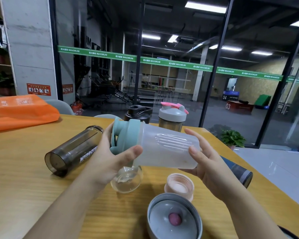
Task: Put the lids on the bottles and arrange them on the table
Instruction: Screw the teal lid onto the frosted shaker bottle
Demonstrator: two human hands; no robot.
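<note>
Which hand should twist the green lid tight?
The left hand, probably: its fingers already curl round the teal lid. The right hand holds the frosted bottle by its base end, well placed to steady it.

A frosted white bottle (169, 147) is capped by a teal lid (124, 135). An orange bag (21, 111) is seen on the yellow wood-grain table (24, 187).

A: Where does the view look from?
B: A single head-worn camera, above the near edge of the table (33, 195), facing forward and down.
A: How near?
B: Close; the far edge and the glass wall (179, 75) beyond also show.
</note>
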